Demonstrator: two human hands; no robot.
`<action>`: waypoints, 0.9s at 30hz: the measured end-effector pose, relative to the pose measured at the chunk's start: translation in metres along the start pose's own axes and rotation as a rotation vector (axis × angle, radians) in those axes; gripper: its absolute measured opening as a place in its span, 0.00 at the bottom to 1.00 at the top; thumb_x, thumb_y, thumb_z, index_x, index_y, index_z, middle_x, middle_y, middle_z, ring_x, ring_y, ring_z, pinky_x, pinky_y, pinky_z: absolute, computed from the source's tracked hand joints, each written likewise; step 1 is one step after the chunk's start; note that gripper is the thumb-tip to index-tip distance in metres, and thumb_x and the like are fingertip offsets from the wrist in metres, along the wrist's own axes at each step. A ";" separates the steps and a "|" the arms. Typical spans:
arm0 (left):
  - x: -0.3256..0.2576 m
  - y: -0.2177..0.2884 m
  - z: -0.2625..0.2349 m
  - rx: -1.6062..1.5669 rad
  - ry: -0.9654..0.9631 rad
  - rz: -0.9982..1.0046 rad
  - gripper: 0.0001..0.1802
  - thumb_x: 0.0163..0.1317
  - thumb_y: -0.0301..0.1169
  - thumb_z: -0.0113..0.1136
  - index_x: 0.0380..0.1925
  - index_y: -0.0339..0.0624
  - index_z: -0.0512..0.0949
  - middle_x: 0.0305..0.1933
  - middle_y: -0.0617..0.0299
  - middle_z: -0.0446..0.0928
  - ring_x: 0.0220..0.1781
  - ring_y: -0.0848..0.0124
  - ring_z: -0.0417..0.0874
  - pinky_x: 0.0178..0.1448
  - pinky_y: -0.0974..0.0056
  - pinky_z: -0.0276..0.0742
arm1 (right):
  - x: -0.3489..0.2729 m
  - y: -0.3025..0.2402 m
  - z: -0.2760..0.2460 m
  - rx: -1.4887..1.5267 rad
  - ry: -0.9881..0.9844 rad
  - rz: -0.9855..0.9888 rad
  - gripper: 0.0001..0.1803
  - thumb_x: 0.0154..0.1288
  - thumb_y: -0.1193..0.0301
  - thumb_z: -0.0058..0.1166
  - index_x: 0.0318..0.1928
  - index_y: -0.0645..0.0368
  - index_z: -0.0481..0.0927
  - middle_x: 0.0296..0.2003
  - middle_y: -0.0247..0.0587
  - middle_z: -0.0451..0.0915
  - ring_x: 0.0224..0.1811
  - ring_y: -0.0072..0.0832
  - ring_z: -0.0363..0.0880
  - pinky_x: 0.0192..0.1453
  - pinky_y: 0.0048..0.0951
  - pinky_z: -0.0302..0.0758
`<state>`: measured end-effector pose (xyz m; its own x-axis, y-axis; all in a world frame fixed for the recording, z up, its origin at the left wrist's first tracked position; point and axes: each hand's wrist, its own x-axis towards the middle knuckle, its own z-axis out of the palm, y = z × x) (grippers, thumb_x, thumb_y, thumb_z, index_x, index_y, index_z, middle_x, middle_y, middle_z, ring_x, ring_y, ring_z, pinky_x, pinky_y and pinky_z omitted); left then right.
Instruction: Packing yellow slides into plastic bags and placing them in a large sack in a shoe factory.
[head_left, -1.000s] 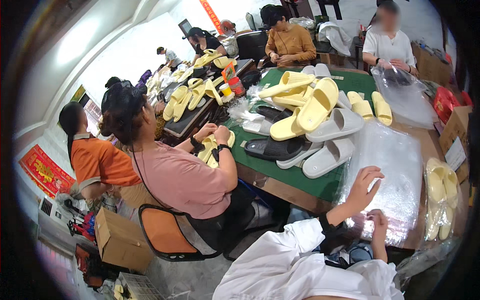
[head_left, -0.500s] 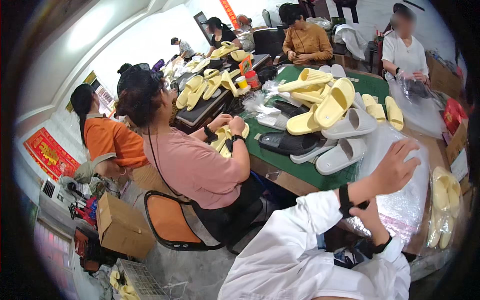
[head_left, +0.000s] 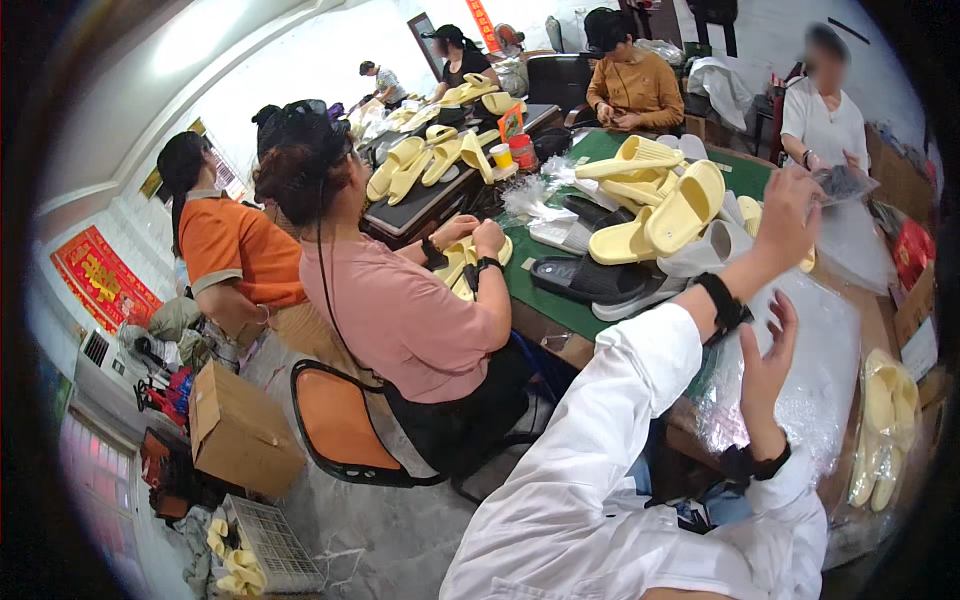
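My left hand (head_left: 787,218) reaches over the right part of the slipper pile, its fingers bent. It overlaps the edge of a small clear bag with something dark inside (head_left: 843,185), near the co-worker in white; whether I touch or grip the bag cannot be made out. Closer to me, my right hand (head_left: 768,372) is raised over clear plastic sheets (head_left: 815,330), thumb and fingers apart, holding nothing. Beside my left forearm lie yellow slippers (head_left: 685,210), grey slippers (head_left: 710,250) and a black slipper (head_left: 590,278).
Bagged yellow slippers (head_left: 885,420) lie at the right table edge. A co-worker in pink (head_left: 400,300) sits at my left, handling yellow slippers. An orange-backed chair (head_left: 345,425) and a cardboard box (head_left: 240,425) stand on the floor. The green mat (head_left: 540,295) covers part of the table.
My left hand has moved forward, away from me, to the far right of the pile. My right hand has risen slightly with its fingers spread. The co-worker's small bag has shifted slightly toward the right.
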<state>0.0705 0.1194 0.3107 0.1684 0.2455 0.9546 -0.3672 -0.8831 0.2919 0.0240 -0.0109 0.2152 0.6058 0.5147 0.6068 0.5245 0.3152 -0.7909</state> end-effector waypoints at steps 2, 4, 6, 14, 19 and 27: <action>0.000 -0.029 -0.013 0.211 0.015 -0.061 0.09 0.46 0.20 0.54 0.30 0.41 0.73 0.42 0.51 0.69 0.48 0.53 0.68 0.52 0.54 0.64 | -0.022 -0.004 0.007 0.047 0.035 -0.108 0.30 0.56 0.69 0.57 0.58 0.61 0.63 0.56 0.46 0.66 0.61 0.35 0.62 0.64 0.37 0.55; -0.006 -0.054 -0.015 0.291 0.017 -0.065 0.08 0.46 0.21 0.54 0.30 0.41 0.74 0.41 0.52 0.69 0.48 0.53 0.68 0.51 0.54 0.64 | -0.033 -0.011 0.012 0.017 -0.308 -0.168 0.28 0.57 0.70 0.56 0.57 0.62 0.63 0.54 0.46 0.66 0.59 0.36 0.63 0.64 0.37 0.56; -0.013 -0.067 -0.020 0.379 0.020 -0.069 0.08 0.46 0.21 0.54 0.30 0.41 0.74 0.41 0.53 0.69 0.47 0.54 0.68 0.51 0.53 0.64 | -0.029 -0.021 0.027 -0.057 -0.312 -0.193 0.23 0.61 0.70 0.52 0.56 0.62 0.64 0.52 0.44 0.68 0.57 0.32 0.64 0.62 0.34 0.58; -0.037 -0.084 -0.036 0.636 -0.207 -0.005 0.08 0.48 0.26 0.54 0.30 0.40 0.75 0.43 0.52 0.68 0.50 0.56 0.67 0.54 0.54 0.63 | -0.035 -0.015 0.030 0.278 -0.509 0.080 0.14 0.69 0.67 0.44 0.40 0.67 0.75 0.33 0.34 0.76 0.37 0.18 0.70 0.45 0.22 0.68; -0.045 -0.093 -0.039 0.850 -0.434 0.104 0.11 0.50 0.30 0.53 0.34 0.40 0.77 0.48 0.51 0.69 0.54 0.57 0.67 0.57 0.55 0.61 | -0.062 -0.006 0.015 0.843 -0.691 0.642 0.16 0.70 0.65 0.44 0.45 0.67 0.75 0.40 0.37 0.79 0.39 0.21 0.76 0.45 0.24 0.72; -0.054 -0.097 -0.037 0.788 -0.486 -0.007 0.10 0.51 0.31 0.53 0.33 0.41 0.78 0.44 0.51 0.72 0.52 0.56 0.70 0.55 0.55 0.64 | -0.063 -0.040 -0.007 0.734 -0.993 0.515 0.20 0.67 0.60 0.49 0.47 0.67 0.76 0.35 0.28 0.77 0.36 0.14 0.70 0.39 0.19 0.68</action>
<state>0.0630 0.2063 0.2329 0.5988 0.2146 0.7716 0.3336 -0.9427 0.0032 -0.0307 -0.0610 0.2092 -0.2170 0.9626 0.1624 -0.2616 0.1029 -0.9597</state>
